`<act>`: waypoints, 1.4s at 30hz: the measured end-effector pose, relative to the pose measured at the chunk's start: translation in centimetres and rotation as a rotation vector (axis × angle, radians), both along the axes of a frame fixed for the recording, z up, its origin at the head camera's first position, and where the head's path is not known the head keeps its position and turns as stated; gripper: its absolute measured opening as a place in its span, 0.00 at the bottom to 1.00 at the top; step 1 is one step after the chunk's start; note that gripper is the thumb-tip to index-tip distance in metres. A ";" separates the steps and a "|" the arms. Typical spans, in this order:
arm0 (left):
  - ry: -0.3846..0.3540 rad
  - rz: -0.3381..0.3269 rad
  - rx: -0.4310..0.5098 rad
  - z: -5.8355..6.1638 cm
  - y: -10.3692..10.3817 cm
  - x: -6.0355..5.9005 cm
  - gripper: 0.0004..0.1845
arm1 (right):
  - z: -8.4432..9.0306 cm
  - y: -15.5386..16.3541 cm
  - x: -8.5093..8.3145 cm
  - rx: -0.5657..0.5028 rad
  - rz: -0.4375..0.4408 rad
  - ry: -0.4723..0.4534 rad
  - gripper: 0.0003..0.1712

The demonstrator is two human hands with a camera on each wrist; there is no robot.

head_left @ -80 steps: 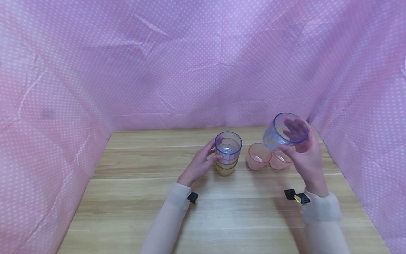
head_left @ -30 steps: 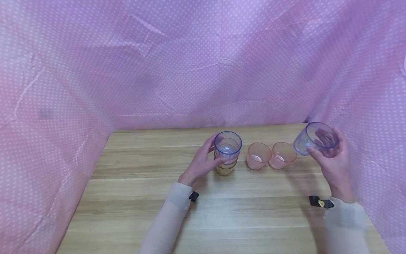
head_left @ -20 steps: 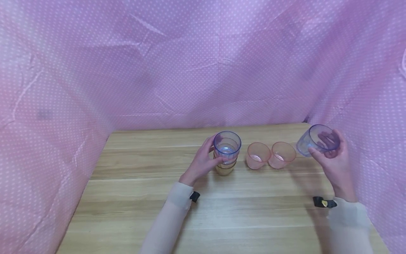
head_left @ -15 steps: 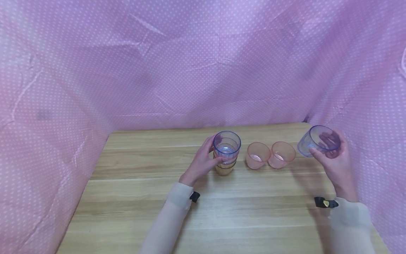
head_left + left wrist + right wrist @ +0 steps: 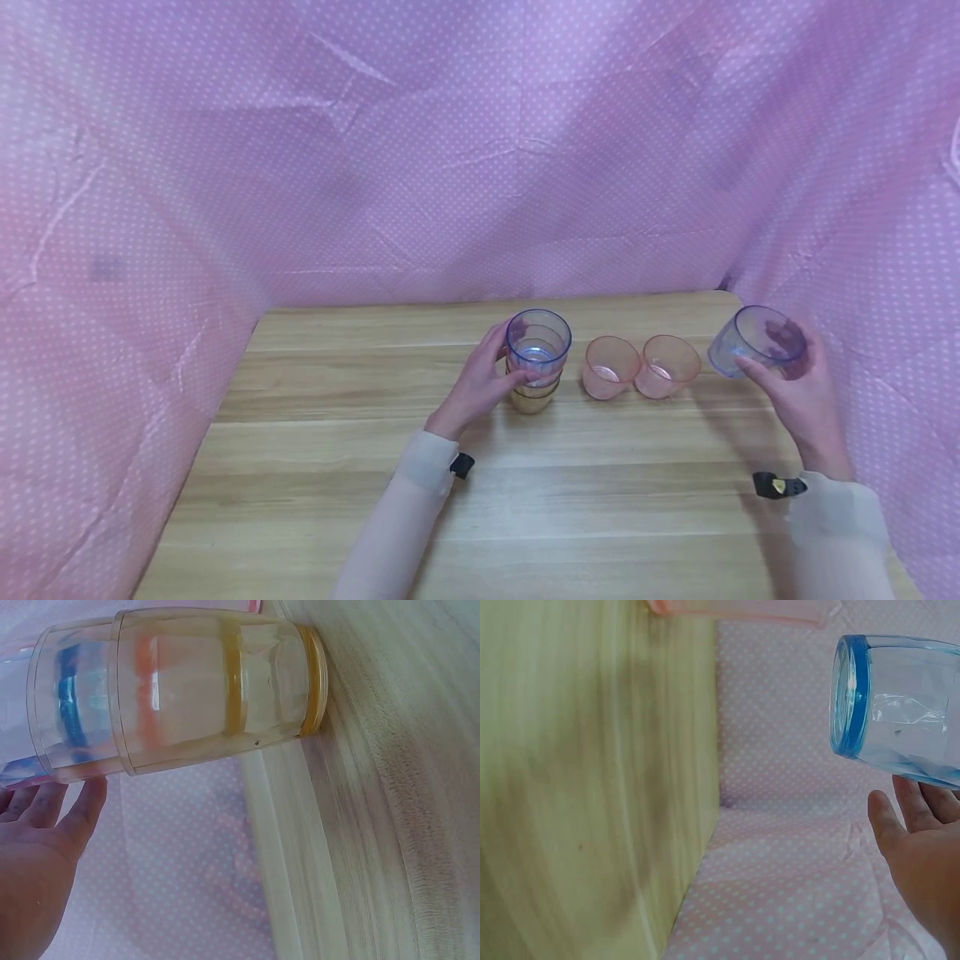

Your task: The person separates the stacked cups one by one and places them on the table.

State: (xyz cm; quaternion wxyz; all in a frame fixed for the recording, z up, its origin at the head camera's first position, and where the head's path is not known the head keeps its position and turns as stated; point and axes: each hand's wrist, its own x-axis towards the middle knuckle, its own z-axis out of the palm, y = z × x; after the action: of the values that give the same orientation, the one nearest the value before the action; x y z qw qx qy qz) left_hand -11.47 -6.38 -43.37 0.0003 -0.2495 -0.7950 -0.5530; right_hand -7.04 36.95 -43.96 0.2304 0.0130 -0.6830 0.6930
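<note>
At right of frame, the right hand (image 5: 798, 392) grips a light, rigid, slick blue cup (image 5: 753, 342) by its wall; the left hand (image 5: 480, 387) clasps the cup stack (image 5: 536, 362).

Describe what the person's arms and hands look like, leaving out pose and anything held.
Both hands, the left hand and the right hand, are bare, with no rings or gloves visible. Each arm wears a pale beige long sleeve with a snug cuff. A small black clip sits at the left wrist; the black wrist clip on the right has a yellow spot.
</note>
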 end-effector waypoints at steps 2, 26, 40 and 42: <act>0.002 0.001 -0.003 0.0 0.0 0.0 0.42 | -0.2 0.3 0.0 0.050 -0.028 -0.034 0.45; -0.001 -0.013 0.013 0.1 -0.1 -0.1 0.40 | -3.0 2.0 -0.1 0.320 0.057 -0.171 0.45; -0.003 -0.015 0.017 -0.2 -0.2 0.0 0.40 | -4.0 2.5 -0.4 0.448 0.088 -0.260 0.41; -0.007 -0.013 0.017 -0.2 -0.2 0.0 0.40 | -4.1 2.5 -0.4 0.461 0.098 -0.284 0.42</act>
State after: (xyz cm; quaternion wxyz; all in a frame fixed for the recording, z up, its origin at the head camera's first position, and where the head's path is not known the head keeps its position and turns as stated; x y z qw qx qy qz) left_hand -11.45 -6.58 -43.58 -0.0039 -0.2527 -0.7886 -0.5606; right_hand -7.44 39.49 -48.04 0.0893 0.0009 -0.8467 0.5246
